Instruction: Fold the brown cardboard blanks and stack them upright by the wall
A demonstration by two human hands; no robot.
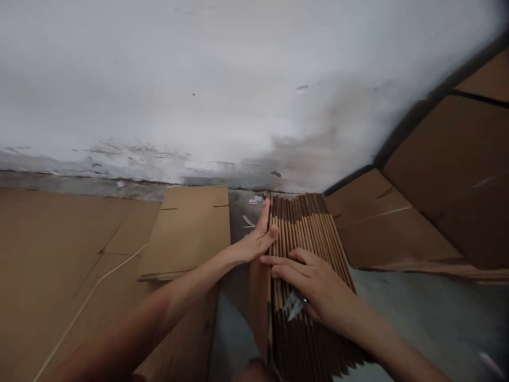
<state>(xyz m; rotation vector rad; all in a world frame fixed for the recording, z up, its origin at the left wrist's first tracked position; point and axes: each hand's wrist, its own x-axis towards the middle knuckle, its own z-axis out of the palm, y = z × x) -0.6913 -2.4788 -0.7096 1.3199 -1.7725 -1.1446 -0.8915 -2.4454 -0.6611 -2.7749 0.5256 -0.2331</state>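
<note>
A bundle of flattened cardboard sheets (314,233) stands on edge on the floor in front of me, its corrugated edges facing up. My left hand (258,239) lies flat against the bundle's left side near the far end, fingers stretched out. My right hand (314,286) rests on top of the edges, fingers reaching left across them. A small piece of clear tape or plastic (294,307) sticks out from under the right palm; whether the hand grips it I cannot make out.
A white, scuffed wall (238,95) rises straight ahead. Flat cardboard sheets (186,228) lie on the left with a thin white strap (91,292) across them. More cardboard (429,212) leans at the right. Paper scraps (252,201) dot the grey floor (417,313).
</note>
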